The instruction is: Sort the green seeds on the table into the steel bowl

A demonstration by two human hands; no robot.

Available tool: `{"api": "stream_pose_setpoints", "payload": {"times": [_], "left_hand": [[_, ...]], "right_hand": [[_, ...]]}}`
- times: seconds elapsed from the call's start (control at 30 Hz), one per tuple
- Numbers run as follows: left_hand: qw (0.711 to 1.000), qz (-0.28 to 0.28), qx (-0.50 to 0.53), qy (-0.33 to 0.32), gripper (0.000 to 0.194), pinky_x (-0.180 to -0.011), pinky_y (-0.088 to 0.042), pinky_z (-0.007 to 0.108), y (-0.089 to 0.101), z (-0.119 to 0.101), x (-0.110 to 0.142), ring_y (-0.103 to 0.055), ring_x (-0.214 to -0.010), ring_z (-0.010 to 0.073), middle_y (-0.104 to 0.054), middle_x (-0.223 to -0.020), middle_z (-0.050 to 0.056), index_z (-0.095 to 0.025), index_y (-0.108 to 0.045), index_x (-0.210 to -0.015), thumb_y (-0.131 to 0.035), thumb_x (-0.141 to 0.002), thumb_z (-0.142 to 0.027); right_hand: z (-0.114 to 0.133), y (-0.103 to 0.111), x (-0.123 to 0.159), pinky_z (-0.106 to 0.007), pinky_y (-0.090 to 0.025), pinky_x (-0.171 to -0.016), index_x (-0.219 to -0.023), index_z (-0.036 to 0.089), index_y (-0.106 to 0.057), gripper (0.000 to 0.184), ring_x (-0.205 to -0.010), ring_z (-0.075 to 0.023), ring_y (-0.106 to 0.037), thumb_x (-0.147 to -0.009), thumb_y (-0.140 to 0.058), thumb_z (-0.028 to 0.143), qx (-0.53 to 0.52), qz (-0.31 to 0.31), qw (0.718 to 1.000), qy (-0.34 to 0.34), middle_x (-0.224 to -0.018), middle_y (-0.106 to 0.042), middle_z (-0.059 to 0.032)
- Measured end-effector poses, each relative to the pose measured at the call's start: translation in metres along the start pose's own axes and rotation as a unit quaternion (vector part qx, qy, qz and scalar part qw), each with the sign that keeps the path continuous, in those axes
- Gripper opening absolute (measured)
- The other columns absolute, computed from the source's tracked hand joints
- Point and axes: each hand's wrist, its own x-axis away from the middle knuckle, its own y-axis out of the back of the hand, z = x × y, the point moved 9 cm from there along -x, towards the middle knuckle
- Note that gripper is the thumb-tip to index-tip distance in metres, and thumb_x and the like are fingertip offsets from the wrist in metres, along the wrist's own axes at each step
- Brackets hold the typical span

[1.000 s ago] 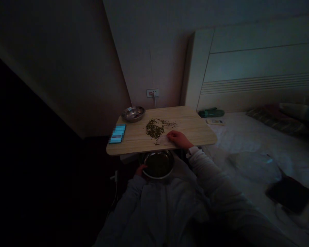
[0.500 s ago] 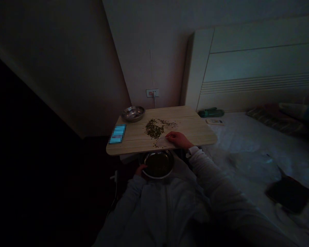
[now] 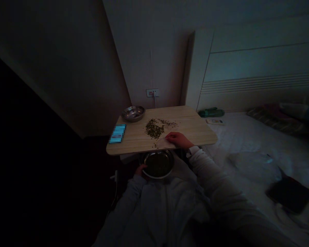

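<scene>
The room is dim. My right hand (image 3: 179, 139) rests on a small wooden table (image 3: 195, 132), fingers together on a pale card or paper (image 3: 162, 142) near the front edge. Just beyond it lies a pile of small dark green grains (image 3: 154, 128). My left hand (image 3: 141, 170) grips the rim of a steel bowl (image 3: 158, 164) held below the table's front edge; the bowl holds more dark grains. A few loose grains lie near the table edge above the bowl.
A second steel bowl (image 3: 133, 113) sits at the table's back left and a blue object (image 3: 117, 133) at its left edge. A wall socket (image 3: 152, 92) is behind. A bed with a headboard (image 3: 260, 68), a remote (image 3: 215, 121) and a dark flat object (image 3: 289, 193) lies to the right.
My right hand and the pale card have shifted slightly left and toward the table's front edge. The left hand and bowl have stayed put.
</scene>
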Motion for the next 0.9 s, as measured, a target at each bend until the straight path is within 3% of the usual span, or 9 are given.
{"api": "stream_pose_setpoints", "payload": {"times": [0.17,0.37,0.6,0.9], "left_hand": [[1.000,0.004,0.008,-0.021,0.026,-0.065,-0.051,0.032,0.000,-0.003,-0.001,-0.059,-0.045,0.0172,-0.055,-0.036,-0.001,-0.019,-0.059,-0.049,-0.047,-0.063,0.000],[1.000,0.003,-0.008,-0.011,0.022,-0.070,-0.052,0.033,0.007,-0.001,-0.014,-0.064,-0.055,0.0196,-0.061,-0.044,0.002,-0.017,-0.061,-0.054,-0.048,-0.062,-0.001],[1.000,0.023,0.018,0.009,0.020,-0.073,-0.053,0.039,0.005,0.004,-0.016,-0.068,-0.064,0.0240,-0.065,-0.047,0.004,-0.015,-0.065,-0.064,-0.050,-0.058,-0.003],[0.999,0.038,0.021,0.022,0.024,-0.076,-0.052,0.038,0.007,0.006,-0.022,-0.069,-0.069,0.0245,-0.067,-0.052,0.005,-0.013,-0.067,-0.071,-0.050,-0.058,-0.003]], "right_hand": [[-0.003,-0.002,-0.002,-0.022,-0.036,-0.058,-0.076,0.015,-0.067,0.026,-0.062,-0.0105,-0.051,-0.064,-0.061,0.038,-0.017,0.011,1.000,0.003,-0.064,-0.062,0.0008],[-0.001,-0.001,-0.002,-0.024,-0.039,-0.063,-0.073,0.014,-0.065,0.026,-0.064,-0.0113,-0.052,-0.062,-0.062,0.038,-0.069,0.016,0.997,0.006,-0.065,-0.062,0.0001],[-0.011,0.030,-0.004,-0.025,-0.041,-0.062,-0.083,0.016,-0.061,0.027,-0.063,-0.0123,-0.052,-0.069,-0.054,0.039,-0.100,-0.147,0.984,-0.001,-0.065,-0.060,0.0001],[-0.005,0.027,-0.004,-0.026,-0.041,-0.064,-0.082,0.017,-0.063,0.017,-0.063,-0.0128,-0.054,-0.075,-0.053,0.029,0.012,-0.160,0.987,-0.005,-0.066,-0.062,-0.0008]]}}
